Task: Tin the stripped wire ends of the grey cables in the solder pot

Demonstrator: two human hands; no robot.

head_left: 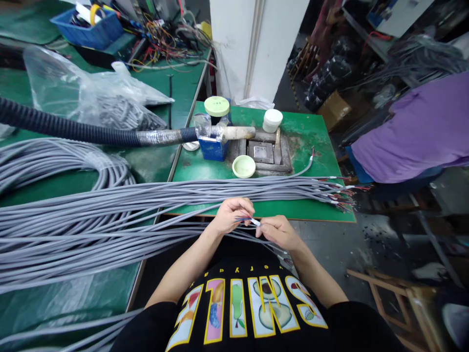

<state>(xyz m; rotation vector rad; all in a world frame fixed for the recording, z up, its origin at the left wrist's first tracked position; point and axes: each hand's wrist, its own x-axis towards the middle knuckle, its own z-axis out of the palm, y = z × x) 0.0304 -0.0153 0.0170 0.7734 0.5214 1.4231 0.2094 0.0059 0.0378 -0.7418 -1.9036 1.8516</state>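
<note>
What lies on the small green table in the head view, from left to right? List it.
Blue box → green lid → metal tray → white jar → stripped ends of the grey cables.

place: wiring workshop | signs: grey cables (91,215), green workbench (308,142), probably solder pot (264,152)

Blue tray (88,29), plastic bag (91,98), white jar (272,120) on green bench (311,142).

Green desk (311,146) laden with cable work

Grey cables (220,188), a green lid (244,166) and a white jar (272,120) were spread on it.
</note>
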